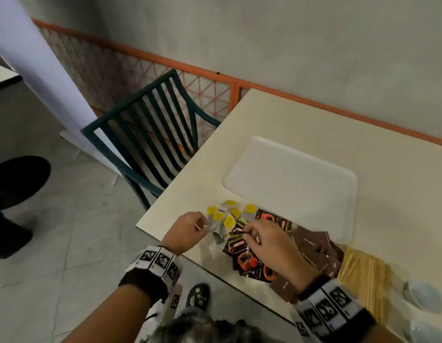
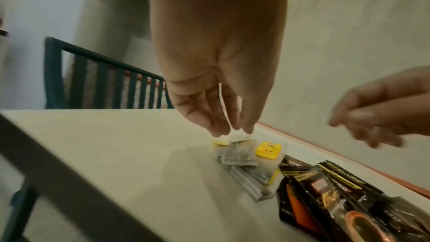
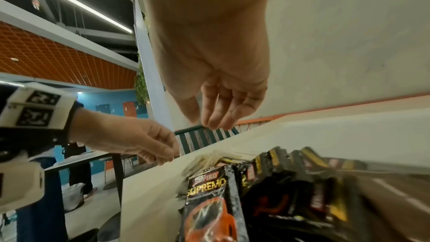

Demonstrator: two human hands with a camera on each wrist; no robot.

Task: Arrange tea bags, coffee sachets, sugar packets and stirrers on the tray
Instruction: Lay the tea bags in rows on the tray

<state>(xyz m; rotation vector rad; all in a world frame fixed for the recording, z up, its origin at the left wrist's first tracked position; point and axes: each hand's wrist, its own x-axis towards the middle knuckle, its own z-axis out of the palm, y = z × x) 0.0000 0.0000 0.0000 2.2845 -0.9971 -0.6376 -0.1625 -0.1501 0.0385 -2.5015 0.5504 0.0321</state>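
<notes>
Tea bags (image 1: 227, 216) with yellow tags lie in a loose heap near the table's front edge, left of black and red coffee sachets (image 1: 247, 256). Brown sugar packets (image 1: 316, 248) and pale wooden stirrers (image 1: 363, 276) lie further right. The white tray (image 1: 289, 184) behind them holds nothing. My left hand (image 1: 202, 225) hangs over the tea bags (image 2: 239, 152), fingertips pinched on a thin pale string. My right hand (image 1: 246, 231) hovers above the coffee sachets (image 3: 209, 200), its fingertips (image 3: 210, 126) also pinched on a thin string. What hangs from either string is hidden.
A dark teal slatted chair (image 1: 150, 134) stands at the table's left side. An orange-framed mesh fence (image 1: 140, 70) runs along the wall behind. White bowls (image 1: 423, 298) sit at the near right. Someone's black shoe (image 1: 17, 179) is on the floor at left.
</notes>
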